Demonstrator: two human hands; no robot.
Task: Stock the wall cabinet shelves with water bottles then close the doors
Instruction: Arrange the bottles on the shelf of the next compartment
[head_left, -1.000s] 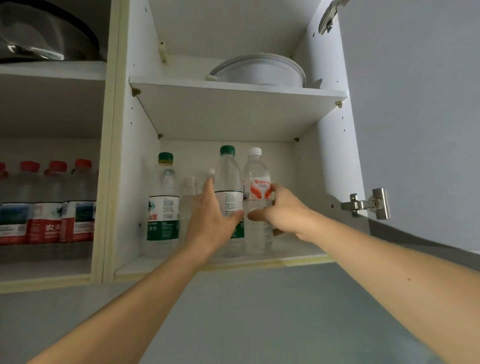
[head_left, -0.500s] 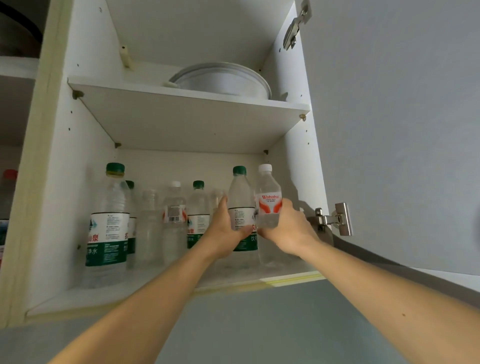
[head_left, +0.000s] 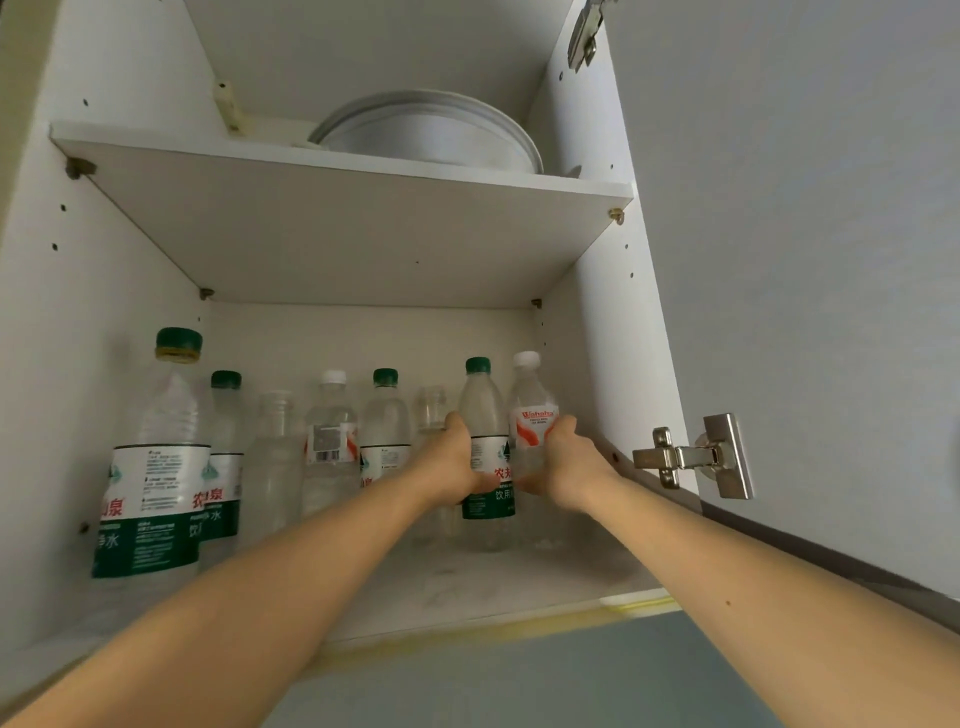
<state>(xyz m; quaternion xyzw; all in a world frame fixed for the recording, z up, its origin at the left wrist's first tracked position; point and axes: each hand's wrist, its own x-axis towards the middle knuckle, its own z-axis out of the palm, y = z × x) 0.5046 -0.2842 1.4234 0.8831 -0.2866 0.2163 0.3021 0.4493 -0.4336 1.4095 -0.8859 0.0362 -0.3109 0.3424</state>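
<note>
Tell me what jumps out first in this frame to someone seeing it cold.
Two bare arms reach up into an open wall cabinet: the left hand grips a green-capped bottle and the right hand grips a white-capped bottle beside it, at the right of the lower shelf. More bottles line the shelf leftward, the nearest being a large green-capped bottle. Above, a white dish sits on the upper shelf.

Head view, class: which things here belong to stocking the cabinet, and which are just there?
Job:
green-capped bottle, held by the left hand
white-capped bottle, held by the right hand
lower shelf
open door

Just there:
white dish on the upper shelf
</note>
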